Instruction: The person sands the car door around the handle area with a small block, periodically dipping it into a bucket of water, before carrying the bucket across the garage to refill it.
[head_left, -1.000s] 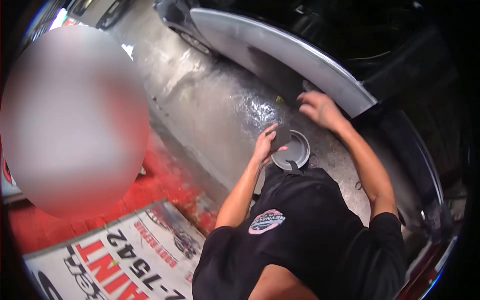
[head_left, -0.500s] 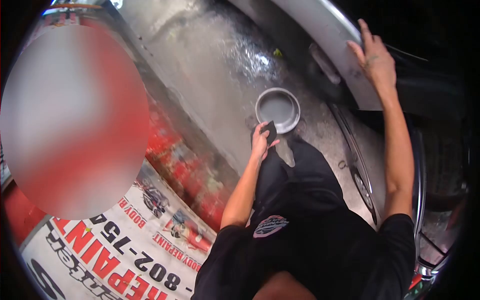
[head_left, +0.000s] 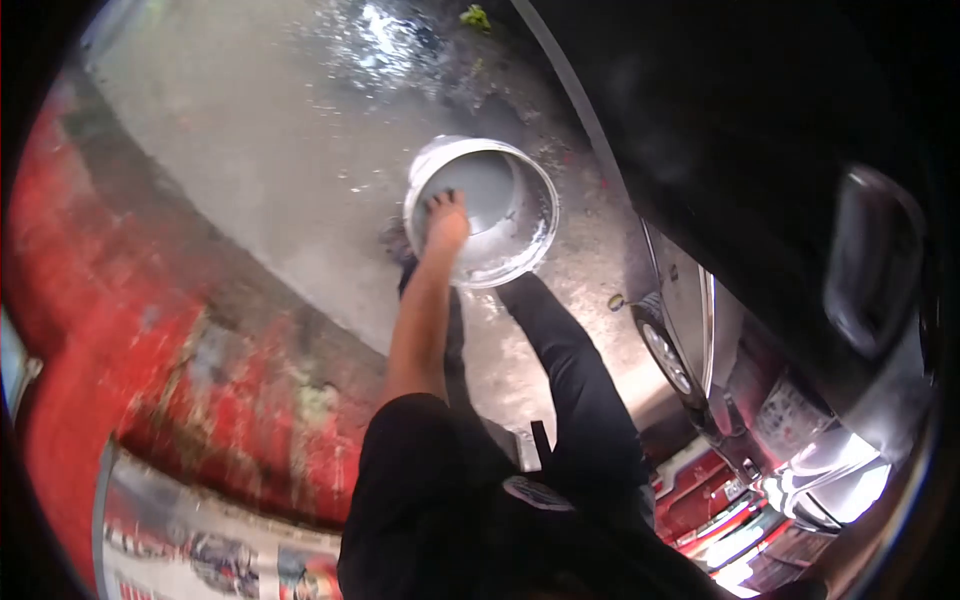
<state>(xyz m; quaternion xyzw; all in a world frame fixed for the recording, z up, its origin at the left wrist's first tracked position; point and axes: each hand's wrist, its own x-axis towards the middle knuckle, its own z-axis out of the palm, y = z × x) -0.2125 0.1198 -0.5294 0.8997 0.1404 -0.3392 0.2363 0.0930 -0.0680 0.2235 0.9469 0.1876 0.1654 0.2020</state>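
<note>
My left hand (head_left: 446,222) reaches down into a round, light-coloured bucket (head_left: 546,205) that holds cloudy grey water (head_left: 487,190). Its fingers are curled, with a dark patch beside them that looks like the thin black pad seen in this hand earlier; blur hides its edges. The bucket stands on the wet floor in front of my legs. My right hand is out of sight; part of a forearm (head_left: 868,535) shows at the lower right edge.
A dark car body (head_left: 700,110) fills the upper right, with a side mirror (head_left: 872,262). Another vehicle's wheel (head_left: 668,358) is lower right. A worn red wall (head_left: 190,380) and a printed banner (head_left: 220,560) are at the left. Wet concrete (head_left: 250,150) lies beyond the bucket.
My left hand has moved from the bucket's near rim down into it. My right hand has left the grey car panel and gone out of view. The view is tilted and closer to the bucket.
</note>
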